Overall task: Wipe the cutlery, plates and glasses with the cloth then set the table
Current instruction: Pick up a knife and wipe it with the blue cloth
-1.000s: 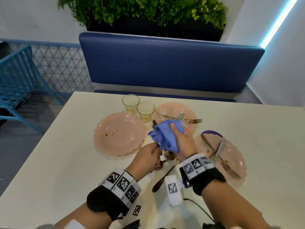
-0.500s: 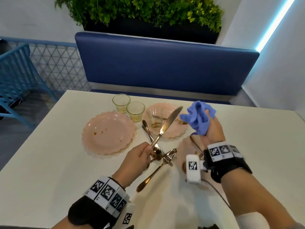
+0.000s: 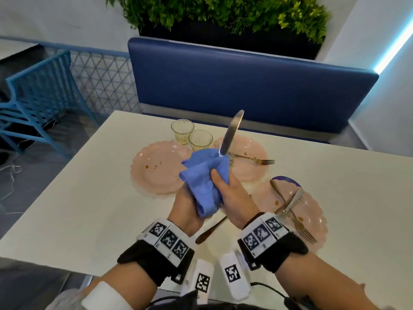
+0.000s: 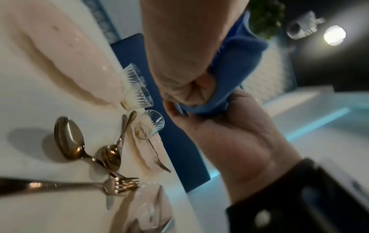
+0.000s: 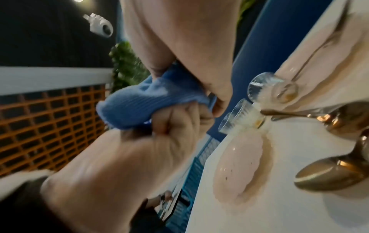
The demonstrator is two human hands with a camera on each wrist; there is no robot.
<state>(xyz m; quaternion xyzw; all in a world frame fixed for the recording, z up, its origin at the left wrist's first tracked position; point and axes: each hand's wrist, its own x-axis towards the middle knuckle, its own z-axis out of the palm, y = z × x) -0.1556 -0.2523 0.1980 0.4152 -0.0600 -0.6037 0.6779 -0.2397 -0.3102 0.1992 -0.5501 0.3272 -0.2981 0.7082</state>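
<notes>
A table knife (image 3: 230, 134) stands nearly upright above the middle of a white desk (image 3: 67, 198), its silver blade pointing up and away toward the far side. Its lower part is buried in a bunched blue cloth (image 3: 204, 181), so the handle is hidden.

The right hand (image 3: 232, 198) has its grip clamped on the cloth, thumb pressed into the folds, squeezing the fabric around the base of the blade. The left hand (image 3: 185, 209) sits just left of it and lower, fingers curled closed beneath the cloth. It seems to be holding the knife's handle, though the handle itself cannot be seen in any view. Holding the knife raised in this way likely lets the cloth slide along the blade while the other hand keeps it steady.

Behind the hands, toward the far side, three small ribbed glasses (image 3: 200, 139) stand close together, with yellowish residue in their bases. A pink scalloped plate (image 3: 156, 166) with brown spots lies to the left. A second pink plate (image 3: 252, 157), further back and to the right, carries a gold fork (image 3: 257, 159). A third plate (image 3: 312, 215), nearer and on the right, carries more cutlery, including a fork (image 3: 299, 224).

Directly below the hands, on the desk, the left wrist view shows two gold spoons (image 4: 69, 138) and another fork (image 4: 119, 184) lying crossed in a loose pile, probably waiting to be wiped. Most of the task seems still ahead, since the plates show stains and nothing is laid out as a place setting.
</notes>
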